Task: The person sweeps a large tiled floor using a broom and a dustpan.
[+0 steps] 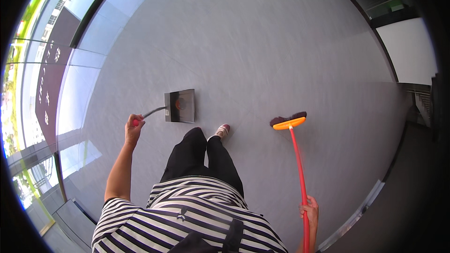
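Observation:
My left hand (133, 127) is closed round the reddish end of a dustpan's long handle. From there the thin dark handle runs right to the dustpan (188, 105), a grey square pan low in front of my legs; something round and reddish shows inside it, too unclear to name. Off to the right, my right hand (311, 213) grips the red stick of a broom (299, 168). The broom's orange head (289, 123), with dark bristles along its far side, is low over the floor, apart from the dustpan.
Smooth grey floor (243, 42) spreads ahead and to both sides. A glass wall (89, 61) with a dark mat (56, 75) beyond it bounds the left. Along the right run a dark edge and a white panel (408, 49). My shoe (224, 130) is between dustpan and broom.

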Motion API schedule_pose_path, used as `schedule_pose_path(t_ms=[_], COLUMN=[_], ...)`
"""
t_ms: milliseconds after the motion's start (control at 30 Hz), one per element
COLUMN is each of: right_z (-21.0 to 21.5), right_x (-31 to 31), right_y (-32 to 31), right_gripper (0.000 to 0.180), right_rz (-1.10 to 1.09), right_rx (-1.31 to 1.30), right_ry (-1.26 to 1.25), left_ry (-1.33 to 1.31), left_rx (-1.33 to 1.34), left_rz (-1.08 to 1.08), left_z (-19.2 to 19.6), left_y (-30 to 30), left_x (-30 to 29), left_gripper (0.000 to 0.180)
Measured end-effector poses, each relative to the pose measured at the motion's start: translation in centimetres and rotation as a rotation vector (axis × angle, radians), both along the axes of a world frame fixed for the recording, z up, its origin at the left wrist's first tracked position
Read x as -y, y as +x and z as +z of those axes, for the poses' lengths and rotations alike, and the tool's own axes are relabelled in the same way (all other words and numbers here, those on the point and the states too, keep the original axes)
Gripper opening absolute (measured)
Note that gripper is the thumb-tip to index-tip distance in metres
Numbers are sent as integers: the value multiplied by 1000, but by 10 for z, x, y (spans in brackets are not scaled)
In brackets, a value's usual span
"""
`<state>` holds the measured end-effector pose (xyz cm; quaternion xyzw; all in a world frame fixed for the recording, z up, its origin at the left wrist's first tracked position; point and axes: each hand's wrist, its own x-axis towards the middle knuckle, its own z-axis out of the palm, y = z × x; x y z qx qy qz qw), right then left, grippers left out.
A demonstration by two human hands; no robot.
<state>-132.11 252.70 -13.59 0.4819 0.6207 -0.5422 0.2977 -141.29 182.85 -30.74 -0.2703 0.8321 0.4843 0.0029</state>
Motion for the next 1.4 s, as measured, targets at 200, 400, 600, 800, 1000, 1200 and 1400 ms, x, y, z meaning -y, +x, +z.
schedule_pose_path(t_ms=[200, 400, 600, 800, 1000, 1200, 1400], right_z=[-65, -166, -246, -272, -180, -67, -23], right_x=[112, 242, 363, 341, 201, 108, 103], right_y=[-160, -338, -471, -514, -394, -275, -242], right_gripper=[54, 47, 45, 42, 45, 45, 48], right_rz=[131, 406, 471, 273, 44, 33, 90], right_rx=[-159, -212, -237, -230, -27, 276, 252], right_ry=[-384, -683, -707, -675, -457, 6, 112], left_ry=[-41, -67, -75, -77, -109, -126, -199], left_rx=[22, 110, 288, 603, 692, 599, 633], left_rz=[-31, -112, -225, -422, -558, -786, -798], left_z=[-6, -14, -2, 14, -3, -39, -27], left_y=[-20, -19, -13, -20, -30, -11, -57], left_x=[-22, -20, 9, 34, 40, 66, 54], left_gripper=[22, 26, 30, 32, 31, 32, 56])
